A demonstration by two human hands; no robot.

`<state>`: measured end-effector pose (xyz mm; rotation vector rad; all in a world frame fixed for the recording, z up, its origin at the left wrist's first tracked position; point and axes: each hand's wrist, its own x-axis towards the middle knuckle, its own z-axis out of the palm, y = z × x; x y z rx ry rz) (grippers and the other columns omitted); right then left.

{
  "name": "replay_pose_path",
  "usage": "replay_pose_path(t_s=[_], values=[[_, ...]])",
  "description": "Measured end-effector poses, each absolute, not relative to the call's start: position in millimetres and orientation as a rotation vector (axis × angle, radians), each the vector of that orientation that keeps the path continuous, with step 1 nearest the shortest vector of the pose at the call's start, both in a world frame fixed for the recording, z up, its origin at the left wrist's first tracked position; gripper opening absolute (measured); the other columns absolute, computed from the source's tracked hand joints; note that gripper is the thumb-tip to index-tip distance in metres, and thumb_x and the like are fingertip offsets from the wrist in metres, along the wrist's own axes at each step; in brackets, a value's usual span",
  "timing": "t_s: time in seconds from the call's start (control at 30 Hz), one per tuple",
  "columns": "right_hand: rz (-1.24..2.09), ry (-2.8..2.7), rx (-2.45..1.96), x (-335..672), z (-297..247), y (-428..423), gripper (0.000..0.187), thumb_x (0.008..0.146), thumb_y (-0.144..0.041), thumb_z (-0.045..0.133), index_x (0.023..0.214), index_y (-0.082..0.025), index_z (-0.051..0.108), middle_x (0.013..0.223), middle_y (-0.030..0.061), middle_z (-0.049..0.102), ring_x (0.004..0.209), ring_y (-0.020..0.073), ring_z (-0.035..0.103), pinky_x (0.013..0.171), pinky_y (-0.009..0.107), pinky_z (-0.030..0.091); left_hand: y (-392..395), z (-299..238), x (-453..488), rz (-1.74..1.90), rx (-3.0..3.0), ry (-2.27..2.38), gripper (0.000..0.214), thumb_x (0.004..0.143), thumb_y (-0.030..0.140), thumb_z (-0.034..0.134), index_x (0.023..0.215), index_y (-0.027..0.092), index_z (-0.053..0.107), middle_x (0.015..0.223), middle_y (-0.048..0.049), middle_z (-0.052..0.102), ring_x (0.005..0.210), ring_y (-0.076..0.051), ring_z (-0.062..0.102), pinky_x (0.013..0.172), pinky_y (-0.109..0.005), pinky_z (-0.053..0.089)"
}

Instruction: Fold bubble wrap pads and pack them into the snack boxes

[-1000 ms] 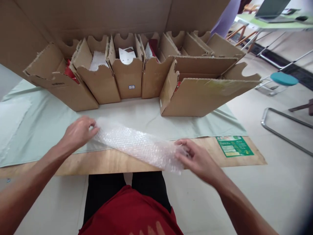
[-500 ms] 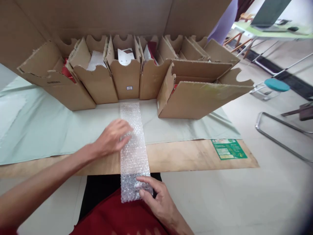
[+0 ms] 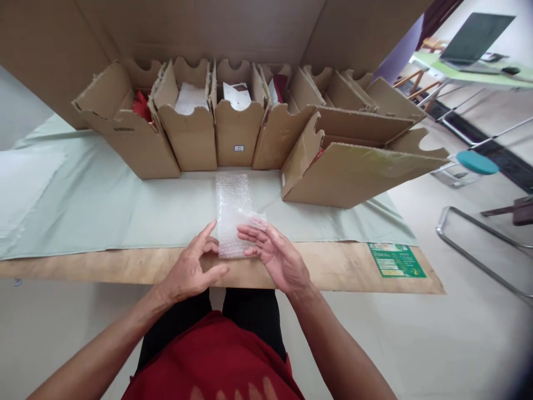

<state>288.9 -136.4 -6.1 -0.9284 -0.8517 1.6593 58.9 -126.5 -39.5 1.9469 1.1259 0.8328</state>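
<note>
A clear strip of bubble wrap [image 3: 233, 197] lies on the table in front of me, folded over on itself so that its near end sits by the wooden edge. At its left side is my left hand [image 3: 195, 261], open, with thumb and fingers apart. My right hand [image 3: 275, 253] rests at the right of the folded part, fingers stretched out across it and palm turned inward. Neither hand grips the wrap. Part of the fold is hidden behind my right fingers.
Several cardboard boxes [image 3: 235, 133] stand in a row at the back, some with white or red contents. An angled cardboard box [image 3: 358, 175] stands at right. Pale green cloth [image 3: 112, 205] covers the wooden table [image 3: 328, 266]. A green label [image 3: 397, 260] is at the right corner.
The near end of the bubble wrap, which hung over the table edge, is now folded back onto the table. My right hand moved up and forward; my left hand moved slightly down.
</note>
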Motion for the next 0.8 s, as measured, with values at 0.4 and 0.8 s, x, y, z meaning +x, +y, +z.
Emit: replay_pose_path(t_s=[0.4,0.8], values=[[1.597,-0.9,-1.116,282.3,-20.2,-132.4,0.074,0.091,-0.042,0.069,0.156,-0.028,0.036,0.146,0.0138,0.06,0.131,0.0289,0.062,0.099,0.046,0.058,-130.9,-45.8,87.8,0.969,2.465,1.612,0.033,0.096,0.023,0.059,0.129,0.018,0.063,0.108,-0.0132,0.066,0.096,-0.027,0.062,0.083,-0.042,0.052],[0.255,-2.298,-1.273,305.5,-35.0,-152.7,0.031,0.1,-0.01,0.051,0.121,-0.023,0.07,0.132,0.0127,0.071,0.127,0.0305,0.062,0.1,0.051,0.049,-135.2,-35.7,73.6,0.904,2.562,1.272,0.032,0.094,0.026,0.063,0.126,0.021,0.065,0.15,-0.0179,0.052,0.14,-0.037,0.048,0.111,-0.057,0.045]])
